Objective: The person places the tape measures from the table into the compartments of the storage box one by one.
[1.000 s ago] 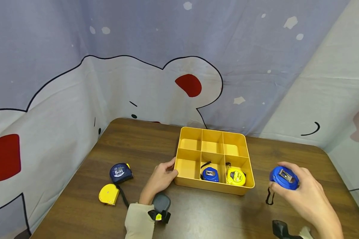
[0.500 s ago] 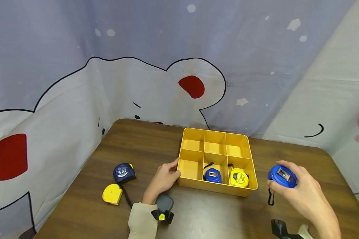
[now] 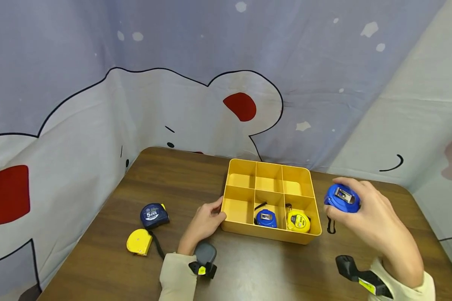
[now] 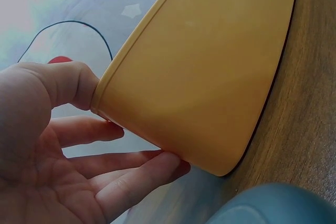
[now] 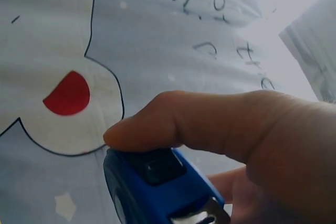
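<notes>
In the head view my right hand (image 3: 373,217) holds a blue tape measure (image 3: 342,198) above the table, to the right of a yellow divided box (image 3: 271,236). A black wrist strap dangles from this tape measure. Close up in the right wrist view, the thumb (image 5: 152,124) presses on its blue case. My left hand (image 3: 204,221) grips the box's front left corner, thumb and fingertips against its wall (image 4: 205,61). Two front compartments hold tape measures: a blue one (image 3: 266,218) in the middle, a yellow one (image 3: 298,221) at the right.
Left of my left hand lie a dark blue tape measure (image 3: 154,215) marked 5m and a yellow one (image 3: 139,241) with a black strap. The brown wooden table (image 3: 248,276) ends at the back against a printed curtain (image 3: 181,108).
My right hand has carried the blue tape measure up and left, closer to the box. My left hand stays at the box corner. The whole view shifts slightly.
</notes>
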Available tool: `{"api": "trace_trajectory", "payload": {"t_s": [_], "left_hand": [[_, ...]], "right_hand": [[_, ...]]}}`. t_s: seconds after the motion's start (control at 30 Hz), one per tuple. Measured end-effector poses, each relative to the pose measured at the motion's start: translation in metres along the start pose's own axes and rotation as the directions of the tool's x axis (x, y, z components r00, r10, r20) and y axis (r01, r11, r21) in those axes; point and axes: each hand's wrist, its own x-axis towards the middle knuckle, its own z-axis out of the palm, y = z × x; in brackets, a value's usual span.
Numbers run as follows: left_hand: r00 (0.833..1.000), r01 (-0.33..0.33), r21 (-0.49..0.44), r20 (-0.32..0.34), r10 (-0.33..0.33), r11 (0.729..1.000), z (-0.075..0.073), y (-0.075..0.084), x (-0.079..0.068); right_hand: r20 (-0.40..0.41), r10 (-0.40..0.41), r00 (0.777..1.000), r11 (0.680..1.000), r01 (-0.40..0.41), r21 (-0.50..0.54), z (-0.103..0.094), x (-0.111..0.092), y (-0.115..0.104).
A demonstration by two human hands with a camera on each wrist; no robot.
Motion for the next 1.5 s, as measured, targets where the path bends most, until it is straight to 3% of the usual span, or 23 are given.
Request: {"api": "trace_trajectory", "payload": {"t_s": [0.3,0.37,0.47,0.7,1.07,1.5], "left_hand": [[1.000,0.000,-0.012,0.006,0.000,1.000,-0.002,0.000,0.000],[1.000,0.003,-0.027,0.013,-0.003,1.000,-0.004,0.009,-0.004],[1.000,-0.009,-0.032,0.014,0.010,0.999,-0.004,0.011,-0.004],[1.000,-0.001,-0.010,0.007,0.001,1.000,-0.001,0.001,0.000],[1.000,0.015,0.003,0.004,-0.015,1.000,-0.001,0.002,0.000],[1.000,0.025,0.011,0.015,-0.025,1.000,-0.001,0.001,0.001]], "right_hand": [[0.032,-0.125,0.992,0.991,0.124,0.040,-0.012,0.021,-0.026],[0.048,-0.135,0.990,0.990,0.132,0.056,-0.014,0.024,-0.032],[0.069,-0.134,0.989,0.990,0.130,0.062,-0.015,0.028,-0.041],[0.115,-0.143,0.983,0.987,0.134,0.088,-0.014,0.036,-0.060],[0.172,-0.249,0.953,0.960,0.220,0.172,0.004,0.050,-0.091],[0.180,-0.270,0.946,0.956,0.241,0.164,0.033,0.061,-0.117]]}}
